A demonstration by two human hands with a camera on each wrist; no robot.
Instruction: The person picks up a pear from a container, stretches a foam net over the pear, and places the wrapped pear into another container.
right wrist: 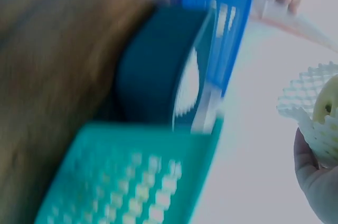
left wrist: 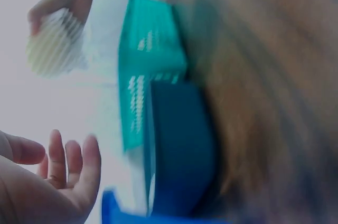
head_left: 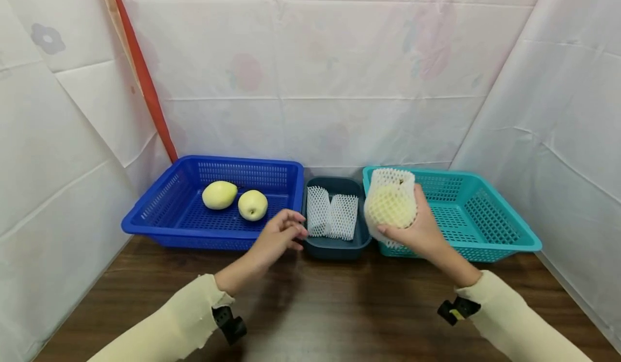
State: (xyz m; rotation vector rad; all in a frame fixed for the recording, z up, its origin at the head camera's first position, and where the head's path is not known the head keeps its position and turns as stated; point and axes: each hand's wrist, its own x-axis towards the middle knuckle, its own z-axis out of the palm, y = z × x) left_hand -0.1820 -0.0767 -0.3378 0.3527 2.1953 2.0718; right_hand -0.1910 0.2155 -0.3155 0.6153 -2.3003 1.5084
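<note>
My right hand [head_left: 421,230] grips a pale yellow-green pear [head_left: 390,206] wrapped in a white foam net sleeve [head_left: 383,176], held up over the left end of the teal basket [head_left: 509,231]. In the right wrist view the fruit's dimpled end [right wrist: 328,106] shows through the sleeve's opening. My left hand [head_left: 277,235] hovers between the blue basket [head_left: 160,232] and the dark bin [head_left: 339,251], fingers loosely bent, holding nothing. Two bare pears, one on its side [head_left: 220,195] and one end-up [head_left: 253,205], lie in the blue basket.
Two flat foam net sleeves, one left [head_left: 318,211] and one right [head_left: 343,216], lie in the dark bin between the baskets. A brown wooden table [head_left: 320,308] carries all three containers. White sheeting [head_left: 310,70] hangs behind and at both sides.
</note>
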